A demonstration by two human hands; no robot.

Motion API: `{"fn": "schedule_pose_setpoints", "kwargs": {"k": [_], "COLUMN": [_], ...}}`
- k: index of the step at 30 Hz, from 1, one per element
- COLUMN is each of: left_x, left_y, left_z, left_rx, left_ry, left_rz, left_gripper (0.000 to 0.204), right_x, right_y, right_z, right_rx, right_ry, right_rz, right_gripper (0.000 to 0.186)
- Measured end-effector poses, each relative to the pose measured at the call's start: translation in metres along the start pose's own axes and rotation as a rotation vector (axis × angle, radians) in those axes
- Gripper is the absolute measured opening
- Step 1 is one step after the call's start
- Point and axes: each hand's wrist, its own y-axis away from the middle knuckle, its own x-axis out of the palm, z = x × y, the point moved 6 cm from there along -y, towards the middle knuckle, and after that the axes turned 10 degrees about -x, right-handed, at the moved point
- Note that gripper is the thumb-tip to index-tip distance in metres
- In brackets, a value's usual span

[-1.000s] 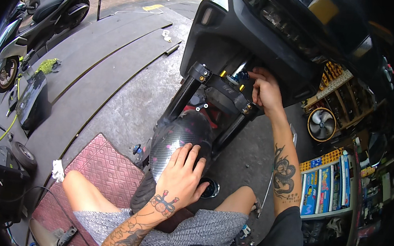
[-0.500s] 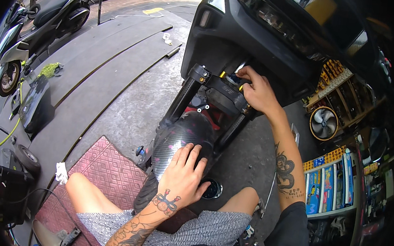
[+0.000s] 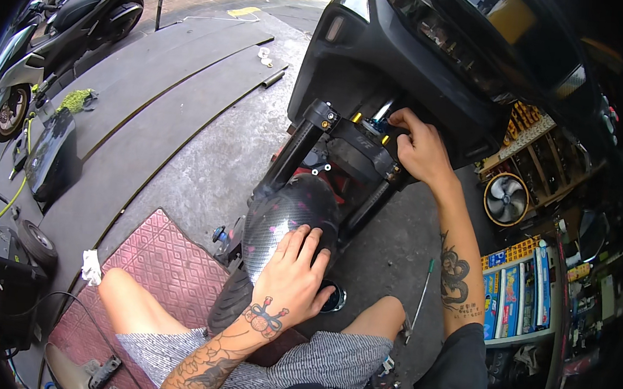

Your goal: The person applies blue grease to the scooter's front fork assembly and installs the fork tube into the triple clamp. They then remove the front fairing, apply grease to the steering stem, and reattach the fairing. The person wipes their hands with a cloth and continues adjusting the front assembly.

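My left hand (image 3: 291, 270) lies flat, fingers stretched, on the dark carbon-patterned front mudguard (image 3: 292, 204) of a scooter. Beneath the mudguard the black tyre (image 3: 232, 299) shows. My right hand (image 3: 425, 151) is up at the steering stem (image 3: 384, 108), its bent fingers at the right edge of a blue ring (image 3: 378, 123) around the stem. The fingertips are partly hidden, so their exact hold is hard to see. Just below is the black fork clamp (image 3: 360, 141) with gold bolts, joining two black fork legs (image 3: 293, 152). The scooter's black front panel (image 3: 404, 62) hangs above.
A red patterned mat (image 3: 165, 256) lies on the left floor. A long green-handled tool (image 3: 421, 300) rests by my right knee. Shelving with blue boxes (image 3: 517, 298) and a fan (image 3: 506, 198) stand right. Another scooter (image 3: 83, 11) is parked far left.
My right hand has shifted slightly right, from over the stem to its right side, uncovering more of the stem and blue ring. My left hand remains on the mudguard. The view has shifted slightly.
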Motion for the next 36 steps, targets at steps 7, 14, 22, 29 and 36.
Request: {"fn": "schedule_pose_setpoints", "kwargs": {"k": [7, 14, 22, 29, 36], "left_x": [-0.002, -0.002, 0.000, -0.002, -0.001], "left_y": [0.000, 0.000, 0.000, -0.001, -0.001], "left_z": [0.001, -0.002, -0.001, 0.000, 0.000], "left_rx": [0.003, 0.008, -0.010, -0.004, -0.002], "left_ry": [0.040, 0.019, 0.001, 0.026, 0.026], "left_rz": [-0.003, -0.005, 0.006, 0.014, 0.009], "left_gripper": [0.061, 0.062, 0.060, 0.060, 0.061], "right_x": [0.007, 0.003, -0.004, 0.013, 0.001], "right_y": [0.006, -0.001, 0.011, 0.009, 0.010], "right_z": [0.003, 0.017, 0.018, 0.021, 0.029], "right_rx": [-0.063, -0.174, -0.156, -0.143, -0.240], "right_ry": [0.117, 0.189, 0.251, 0.319, 0.332], "right_rz": [0.121, 0.018, 0.051, 0.133, -0.019], "right_gripper": [0.035, 0.032, 0.041, 0.037, 0.035]}}
